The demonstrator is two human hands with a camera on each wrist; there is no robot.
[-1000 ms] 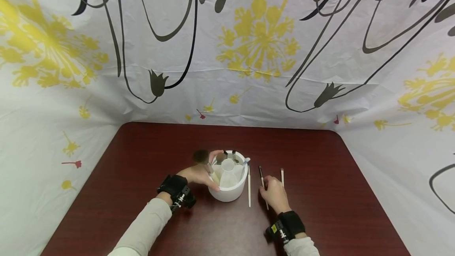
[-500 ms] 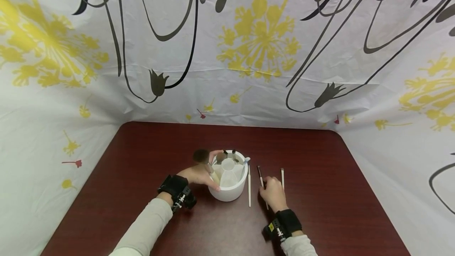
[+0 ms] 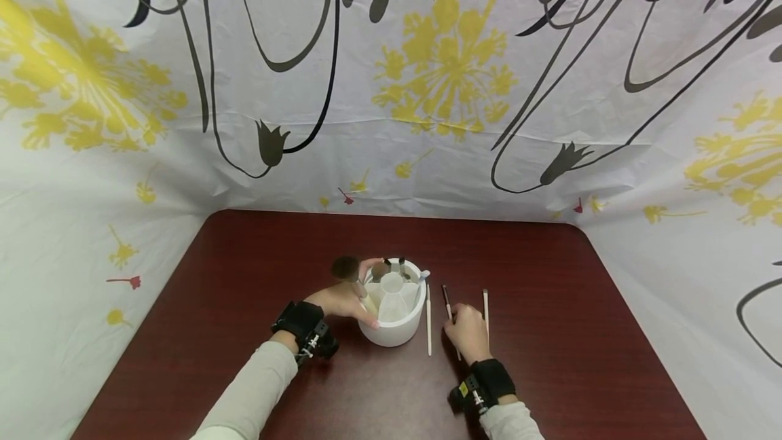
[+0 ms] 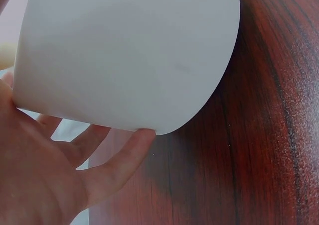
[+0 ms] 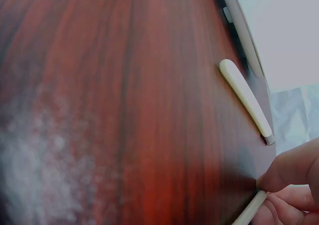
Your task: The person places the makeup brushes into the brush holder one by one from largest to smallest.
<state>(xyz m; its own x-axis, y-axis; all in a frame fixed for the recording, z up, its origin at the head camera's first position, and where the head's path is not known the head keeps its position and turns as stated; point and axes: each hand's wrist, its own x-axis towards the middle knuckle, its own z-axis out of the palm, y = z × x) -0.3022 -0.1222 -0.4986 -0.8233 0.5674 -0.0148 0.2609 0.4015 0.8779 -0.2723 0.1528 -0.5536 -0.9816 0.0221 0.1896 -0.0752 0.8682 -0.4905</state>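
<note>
A white round brush holder [image 3: 391, 337] with divided compartments stands on the table. My left hand [image 3: 344, 301] grips its left side, thumb toward the front; in the left wrist view, fingers press the white wall [image 4: 129, 60]. A large fluffy makeup brush [image 3: 345, 268] leans out at the left rim, and several smaller brushes stand at the back. To the right, my right hand [image 3: 469, 333] pinches a slim dark-tipped makeup brush [image 3: 447, 297] lying at the table surface; its pale handle [image 5: 249, 210] shows in the right wrist view. That hand hides the brush's middle.
A pale thin brush [image 3: 429, 331] lies between the holder and my right hand. Another brush [image 3: 485, 301] lies just beyond the hand's right side. The dark red wooden table [image 3: 293, 243] meets a patterned white cloth [image 3: 391, 182] at its back edge.
My right hand and wrist have shifted slightly left, and the pinched brush's dark tip has moved slightly left with them. My left hand and the holder stay put.
</note>
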